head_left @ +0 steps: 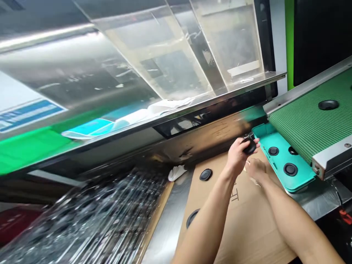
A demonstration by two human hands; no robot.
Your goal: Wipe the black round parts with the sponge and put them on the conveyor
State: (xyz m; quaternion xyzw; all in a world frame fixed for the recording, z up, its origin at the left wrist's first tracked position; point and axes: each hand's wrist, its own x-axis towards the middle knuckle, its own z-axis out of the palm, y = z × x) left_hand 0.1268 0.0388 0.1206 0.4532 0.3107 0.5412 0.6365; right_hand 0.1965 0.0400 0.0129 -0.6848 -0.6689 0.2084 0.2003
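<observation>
My left hand [235, 157] is closed round a black round part [249, 147], held up over the far end of a cardboard sheet [247, 220]. Close beside it, lower and to the right, my right hand [257, 170] is curled shut. A pale scrap shows under its fingers, but what they hold is not clear. One black disc [206, 174] lies on the cardboard left of my hands; another [192, 218] is partly covered by my left forearm. To the right, a teal tray [280, 178] holds a few black discs [290, 169].
A green conveyor belt [310, 121] carrying a black disc [328, 105] runs at the right. At the left sits a blurred mass of dark parts under clear plastic [104, 216]. A crumpled white cloth [176, 172] lies by the machine's base. Clear machine panels [176, 69] rise behind.
</observation>
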